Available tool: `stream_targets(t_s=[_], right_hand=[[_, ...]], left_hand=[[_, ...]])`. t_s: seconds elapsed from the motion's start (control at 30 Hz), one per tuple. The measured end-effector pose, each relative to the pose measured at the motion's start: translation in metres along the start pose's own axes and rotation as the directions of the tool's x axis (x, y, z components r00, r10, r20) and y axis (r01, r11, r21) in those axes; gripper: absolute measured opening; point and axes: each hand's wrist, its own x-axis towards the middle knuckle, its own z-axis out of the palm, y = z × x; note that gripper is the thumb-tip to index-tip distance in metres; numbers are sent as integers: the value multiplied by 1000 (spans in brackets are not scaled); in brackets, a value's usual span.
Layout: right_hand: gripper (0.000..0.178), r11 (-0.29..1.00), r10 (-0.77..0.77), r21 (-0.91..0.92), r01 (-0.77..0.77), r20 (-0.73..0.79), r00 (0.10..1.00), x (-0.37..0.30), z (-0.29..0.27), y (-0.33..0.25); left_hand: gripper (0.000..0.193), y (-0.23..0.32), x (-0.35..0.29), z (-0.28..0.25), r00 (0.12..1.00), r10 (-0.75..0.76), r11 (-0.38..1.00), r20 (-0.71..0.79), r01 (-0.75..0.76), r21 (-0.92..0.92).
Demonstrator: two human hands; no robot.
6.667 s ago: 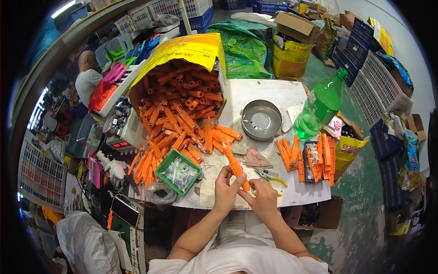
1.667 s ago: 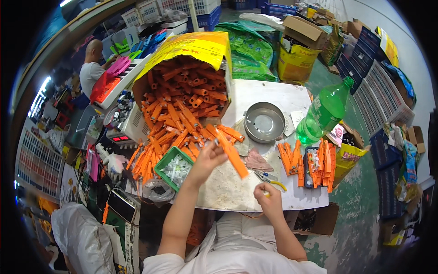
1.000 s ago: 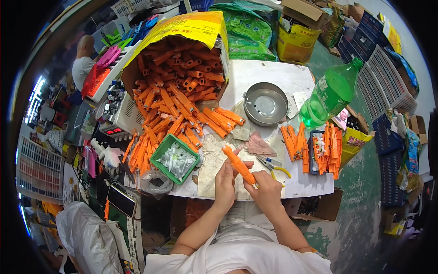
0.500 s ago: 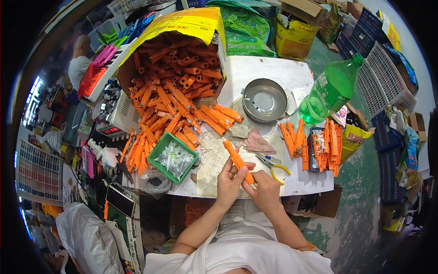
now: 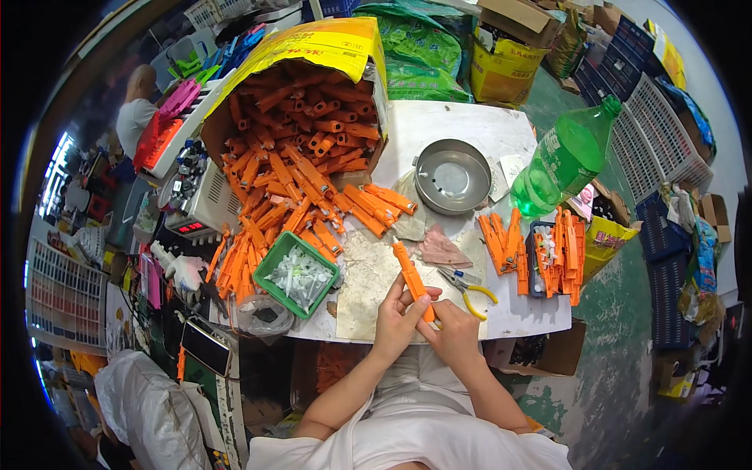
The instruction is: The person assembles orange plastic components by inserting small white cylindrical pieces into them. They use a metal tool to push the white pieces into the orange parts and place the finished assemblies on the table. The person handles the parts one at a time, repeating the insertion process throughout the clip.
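Note:
A long orange plastic part [image 5: 410,272] is held over the table's near edge, tilted with its far end up and to the left. The fingers and thumb of my left hand [image 5: 395,323] wrap round its lower half. My right hand [image 5: 452,330] is closed at its lower end, thumb and fingers pressed against it; whether it pinches something small there is hidden. To the right of my hands lie yellow-handled pliers [image 5: 475,301] and a small screwdriver-like tool [image 5: 464,276]. A green tray [image 5: 283,301] of small clear-white plastic pieces stands to the left.
A tipped box [image 5: 356,47] spills many similar orange parts over the left side of the table. A steel bowl [image 5: 453,177] and a green bottle [image 5: 568,157] stand farther back. More orange parts [image 5: 568,254] lie on and around a dark bin at right. A pink cloth [image 5: 445,247] lies ahead.
The orange part has tilted slightly more upright and shifted a little right in my hands. My right hand has moved slightly left and closer to its lower end.

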Motion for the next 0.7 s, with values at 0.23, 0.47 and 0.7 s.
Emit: stream_targets(t_s=[0.23,0.47,0.7], right_hand=[[24,680,443,470,-562,348,826,-27,-54,4],[13,939,323,-160,-306,97,941,-44,-96,29],[17,944,96,-317,-93,-3,995,29,-21,70]], left_hand=[[60,12,-2,-10,1000,-10,998,24,9,64],[57,7,-8,-25,980,-197,980,24,197,-22],[53,9,-15,-14,928,-334,939,166,344,-34]])
